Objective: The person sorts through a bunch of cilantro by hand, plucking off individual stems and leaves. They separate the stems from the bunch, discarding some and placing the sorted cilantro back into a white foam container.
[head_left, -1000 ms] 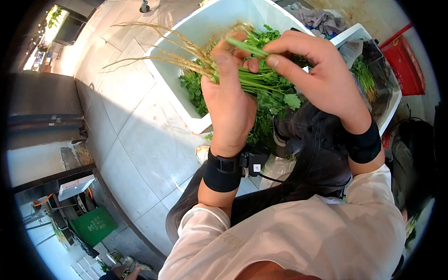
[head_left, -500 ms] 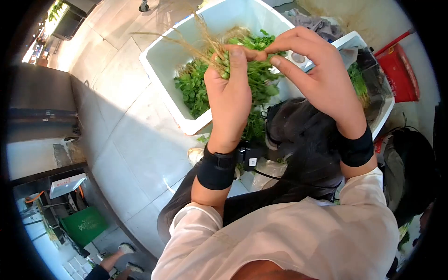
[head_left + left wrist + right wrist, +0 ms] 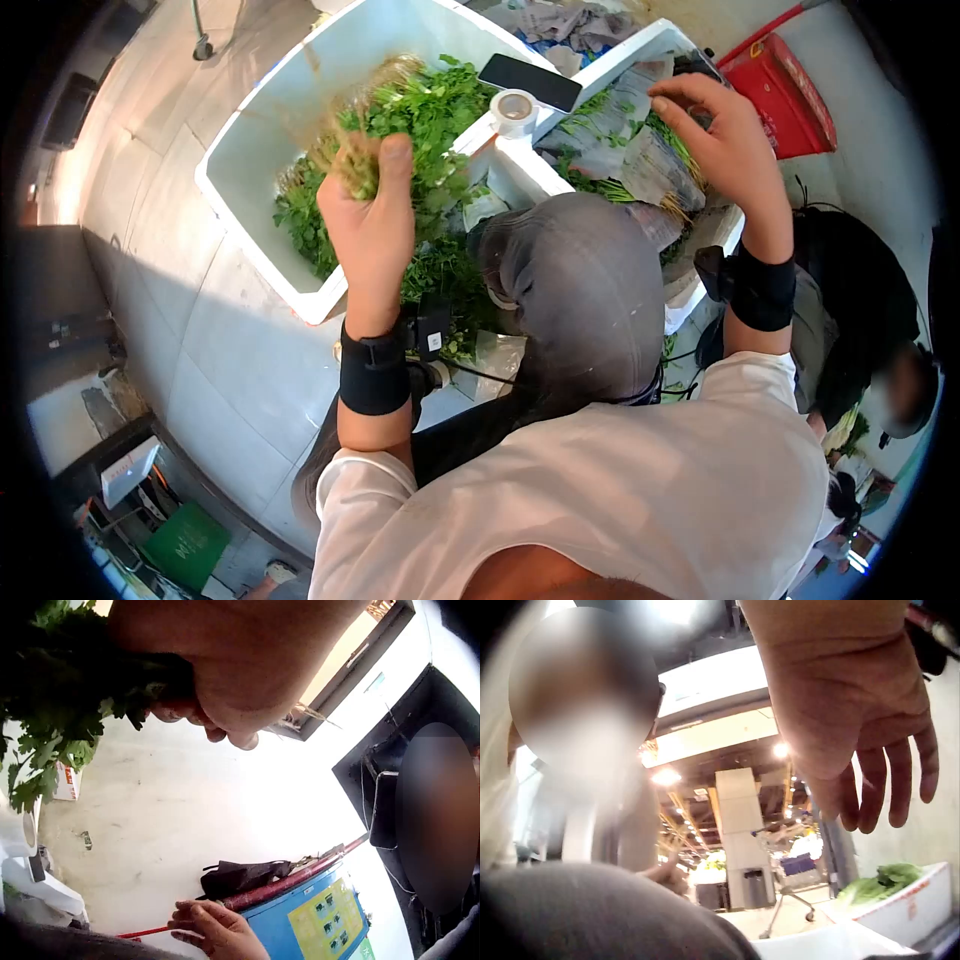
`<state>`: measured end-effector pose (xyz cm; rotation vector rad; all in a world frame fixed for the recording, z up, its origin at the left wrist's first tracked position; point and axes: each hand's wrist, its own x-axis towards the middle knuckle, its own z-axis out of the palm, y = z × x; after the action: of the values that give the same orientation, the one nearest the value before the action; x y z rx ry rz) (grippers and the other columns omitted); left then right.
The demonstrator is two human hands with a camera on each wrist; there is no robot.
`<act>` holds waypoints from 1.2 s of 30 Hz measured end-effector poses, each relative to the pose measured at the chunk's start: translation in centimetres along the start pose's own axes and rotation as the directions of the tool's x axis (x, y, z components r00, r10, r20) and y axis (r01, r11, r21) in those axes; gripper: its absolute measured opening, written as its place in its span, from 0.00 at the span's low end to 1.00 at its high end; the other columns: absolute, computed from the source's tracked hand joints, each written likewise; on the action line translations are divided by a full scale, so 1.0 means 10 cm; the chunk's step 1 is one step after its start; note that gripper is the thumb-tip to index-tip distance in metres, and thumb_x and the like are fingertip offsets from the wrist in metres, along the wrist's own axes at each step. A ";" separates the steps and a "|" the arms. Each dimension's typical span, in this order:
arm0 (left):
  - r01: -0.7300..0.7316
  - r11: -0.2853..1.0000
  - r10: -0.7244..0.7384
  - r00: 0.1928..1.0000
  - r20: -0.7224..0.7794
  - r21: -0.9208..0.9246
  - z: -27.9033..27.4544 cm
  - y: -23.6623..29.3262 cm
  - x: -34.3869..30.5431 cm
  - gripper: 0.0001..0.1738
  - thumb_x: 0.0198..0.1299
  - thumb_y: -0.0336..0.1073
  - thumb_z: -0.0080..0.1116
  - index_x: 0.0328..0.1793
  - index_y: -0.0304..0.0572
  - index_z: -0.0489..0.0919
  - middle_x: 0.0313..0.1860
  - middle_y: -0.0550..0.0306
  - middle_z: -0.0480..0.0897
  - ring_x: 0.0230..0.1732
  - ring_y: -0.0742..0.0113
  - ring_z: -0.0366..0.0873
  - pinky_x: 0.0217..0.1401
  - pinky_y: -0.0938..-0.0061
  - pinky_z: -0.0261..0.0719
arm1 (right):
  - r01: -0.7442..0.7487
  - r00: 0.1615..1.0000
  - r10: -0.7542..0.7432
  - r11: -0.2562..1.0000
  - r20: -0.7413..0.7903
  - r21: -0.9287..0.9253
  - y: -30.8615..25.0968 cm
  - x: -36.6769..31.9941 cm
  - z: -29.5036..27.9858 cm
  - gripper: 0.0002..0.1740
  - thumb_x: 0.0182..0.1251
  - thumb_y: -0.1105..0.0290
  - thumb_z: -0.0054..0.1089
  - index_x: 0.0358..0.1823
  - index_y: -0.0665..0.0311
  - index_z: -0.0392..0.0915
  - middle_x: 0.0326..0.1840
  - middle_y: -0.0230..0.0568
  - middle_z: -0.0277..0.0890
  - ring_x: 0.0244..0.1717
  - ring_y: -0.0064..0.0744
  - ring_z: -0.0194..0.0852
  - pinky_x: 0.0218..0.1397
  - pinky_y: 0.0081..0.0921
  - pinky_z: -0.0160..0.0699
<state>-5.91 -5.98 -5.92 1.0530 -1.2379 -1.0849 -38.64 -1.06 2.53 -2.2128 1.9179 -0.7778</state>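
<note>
Green bunch (image 3: 359, 172) is grasped in my left hand (image 3: 370, 228), fingers curled round it and thumb pointing up along its side. Pale roots project above the fist, blurred; leaves trail over the tub (image 3: 248, 247). The left-wrist view confirms leaves hanging beside the hand. My right hand (image 3: 738, 150) is raised well apart from the bunch and grasps nothing visible; the right-wrist view shows its fingers extended and separated.

Step in hand, as I judge it: the bunch is held roots up by one hand, with the other free. The next move, in my assessment, calls for a firm left grip on the stems and, if the right hand is to work on the bunch, bringing it back across. Risks noted: loose stems slipping, leaves catching on the rim.

Beneath the left hand, more greens (image 3: 435, 108) lie inside the tub. A tape roll (image 3: 514, 108) sits at the tub's corner, with a phone (image 3: 530, 82) just beside it. Adjoining is a second box (image 3: 640, 47), containing paper (image 3: 655, 172) and further stems. My knee (image 3: 580, 290) is between the hands, nearer my body. Further out, a red bin (image 3: 780, 100) stands beyond the second box.
</note>
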 end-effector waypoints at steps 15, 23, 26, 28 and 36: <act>0.233 0.906 -0.279 0.957 0.084 0.354 0.43 -0.48 -0.04 0.18 0.63 0.36 0.74 0.31 0.43 0.73 0.23 0.73 0.68 0.25 0.83 0.60 0.29 0.83 0.57 | -0.216 0.716 0.237 0.970 0.656 -0.115 2.08 -0.55 1.85 0.10 0.65 0.75 0.67 0.47 0.69 0.83 0.41 0.55 0.85 0.45 0.55 0.84 0.48 0.46 0.80; 0.316 0.895 -0.365 0.925 0.110 0.313 0.65 -0.72 -0.05 0.15 0.66 0.29 0.69 0.32 0.42 0.72 0.25 0.72 0.69 0.26 0.84 0.60 0.30 0.84 0.58 | -0.401 0.552 0.348 0.908 0.757 -0.125 2.04 -0.91 1.83 0.12 0.58 0.68 0.74 0.40 0.65 0.85 0.38 0.51 0.85 0.42 0.53 0.85 0.44 0.46 0.82; 0.350 0.902 -0.384 0.918 0.097 0.255 0.77 -0.72 -0.07 0.15 0.66 0.30 0.70 0.32 0.42 0.73 0.25 0.73 0.69 0.26 0.84 0.61 0.29 0.83 0.58 | -0.353 0.522 0.368 0.914 0.769 -0.198 1.94 -1.03 1.86 0.14 0.55 0.65 0.76 0.38 0.65 0.85 0.39 0.50 0.85 0.42 0.55 0.84 0.43 0.47 0.83; 0.320 0.896 -0.375 0.916 0.140 0.307 0.81 -0.71 -0.07 0.13 0.65 0.30 0.71 0.34 0.41 0.75 0.25 0.71 0.72 0.25 0.83 0.63 0.29 0.84 0.59 | -0.274 0.533 0.371 0.926 0.760 -0.260 1.90 -1.09 1.92 0.15 0.54 0.63 0.77 0.37 0.65 0.85 0.40 0.50 0.85 0.42 0.56 0.84 0.43 0.47 0.83; 0.352 0.887 -0.438 0.846 0.303 0.300 1.00 -0.63 -0.06 0.11 0.66 0.28 0.69 0.36 0.42 0.75 0.28 0.71 0.72 0.29 0.82 0.63 0.32 0.84 0.60 | -0.257 0.684 0.356 0.935 0.637 -0.246 1.74 -1.11 1.88 0.15 0.59 0.64 0.70 0.44 0.64 0.82 0.40 0.52 0.83 0.44 0.58 0.84 0.47 0.52 0.82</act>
<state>-16.17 -6.66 -11.76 1.3755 -1.5089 -1.5361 -46.60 1.50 -24.11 -1.7709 1.8789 0.2176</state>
